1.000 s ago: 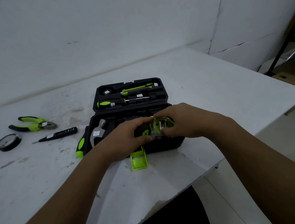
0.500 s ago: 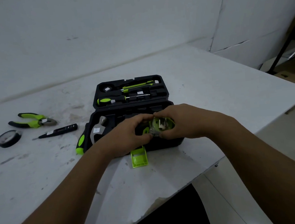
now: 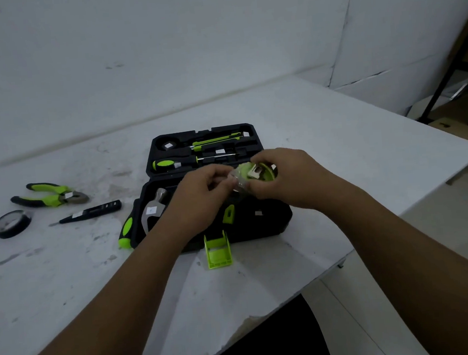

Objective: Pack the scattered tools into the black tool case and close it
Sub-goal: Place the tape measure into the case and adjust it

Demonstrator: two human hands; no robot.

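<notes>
Two hands meet above the open black tool case, which sits near the table's front edge. Our right hand curls round a green tape measure, while our left hand pinches the clear plastic wrap on its left side. In the case we see a hammer at the left and a screwdriver clipped in the raised lid. Pliers, a tester pen and a black tape roll lie on the table, well to the left.

No legible text, white stickers on hammer and pliers, unreadable
</notes>
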